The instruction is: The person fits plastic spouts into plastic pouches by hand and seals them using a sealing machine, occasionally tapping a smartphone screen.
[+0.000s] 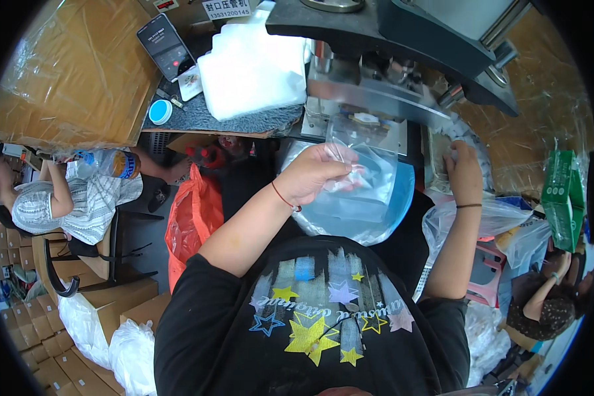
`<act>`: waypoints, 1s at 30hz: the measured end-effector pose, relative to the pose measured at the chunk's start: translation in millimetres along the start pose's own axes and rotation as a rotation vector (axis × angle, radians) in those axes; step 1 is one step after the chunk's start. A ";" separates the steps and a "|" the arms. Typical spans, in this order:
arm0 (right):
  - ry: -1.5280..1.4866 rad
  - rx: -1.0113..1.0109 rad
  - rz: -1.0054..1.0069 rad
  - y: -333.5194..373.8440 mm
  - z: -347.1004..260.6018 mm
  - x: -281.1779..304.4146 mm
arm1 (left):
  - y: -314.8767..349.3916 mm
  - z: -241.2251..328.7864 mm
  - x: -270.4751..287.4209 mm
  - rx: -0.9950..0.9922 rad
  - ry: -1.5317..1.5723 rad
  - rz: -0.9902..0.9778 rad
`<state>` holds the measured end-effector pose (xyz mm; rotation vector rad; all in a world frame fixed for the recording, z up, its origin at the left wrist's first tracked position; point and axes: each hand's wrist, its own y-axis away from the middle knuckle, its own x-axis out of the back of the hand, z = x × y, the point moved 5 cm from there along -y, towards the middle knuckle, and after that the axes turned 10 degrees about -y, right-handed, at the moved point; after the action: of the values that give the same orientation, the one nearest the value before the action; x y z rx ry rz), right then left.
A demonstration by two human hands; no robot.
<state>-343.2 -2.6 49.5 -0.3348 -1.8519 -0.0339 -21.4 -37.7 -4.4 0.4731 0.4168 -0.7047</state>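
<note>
A clear plastic bag point(378, 198) is pinched between the thumb and fingers of my left hand point(315, 173), in front of the machine. Something small, whitish and reddish shows through the plastic by the fingertips, too blurred to name. Under the bag, a round blue-and-clear basin point(402, 214) rests at my lap. Off to the right, my right hand point(465, 173) reaches down with curled fingers into a container of clear plastic pieces point(476, 148). Its fingertips are partly hidden, so what they grip is unclear.
A dark press machine point(402, 86) with a metal bar stands ahead. Stacked white foam sheets point(251, 72), a phone point(165, 46) and a blue-lidded jar point(160, 112) lie front left. A red bag point(195, 214) hangs left. Other people sit at both sides.
</note>
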 end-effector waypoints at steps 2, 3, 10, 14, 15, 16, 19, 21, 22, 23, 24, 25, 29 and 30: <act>-0.105 0.073 0.140 2.0 5.5 1.3 | 3.8 -1.1 -0.8 -0.017 -0.009 0.031; -0.114 0.078 0.141 2.8 9.8 -2.0 | 4.3 -0.7 0.2 -0.033 -0.012 0.057; -0.188 0.277 0.265 9.7 -3.6 9.8 | 25.5 81.8 96.2 -0.571 -2.096 1.013; -0.251 0.168 0.447 26.8 1.5 23.0 | 56.3 56.6 63.3 -0.632 -2.051 0.689; -0.378 0.027 0.433 31.2 2.5 23.3 | 62.2 52.9 64.4 -0.630 -2.052 0.687; -0.377 0.021 0.433 36.2 -2.8 22.7 | 71.1 56.6 69.2 -0.609 -1.769 0.780; -0.626 0.248 0.313 49.6 -47.2 20.8 | 78.0 53.3 74.4 -0.524 -1.051 0.730; -0.553 0.502 0.024 53.7 -96.8 12.7 | 69.5 35.8 55.9 -0.460 -0.827 0.487; -0.605 0.563 -0.101 55.4 -123.1 16.3 | 65.0 33.5 39.2 -0.421 -0.723 0.398; -0.600 0.560 -0.100 56.6 -134.7 19.4 | 61.5 34.0 26.1 -0.414 -0.875 0.383; -0.781 0.486 -0.077 56.0 -138.9 23.8 | 60.3 33.6 13.1 -0.358 -0.925 0.340; -0.958 0.407 -0.053 55.5 -141.6 27.1 | 60.0 33.2 -0.3 -0.303 -0.970 0.295; -0.799 0.726 0.104 45.0 -169.4 42.1 | 51.0 9.5 -20.0 -0.141 -0.705 0.129; -0.769 0.725 0.035 43.4 -165.0 40.7 | 50.0 4.6 -21.3 -0.177 -0.643 0.060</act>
<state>-189.4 15.9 131.9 0.1643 -2.4430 0.8779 -0.3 4.1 23.7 0.0751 -0.1407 -0.7138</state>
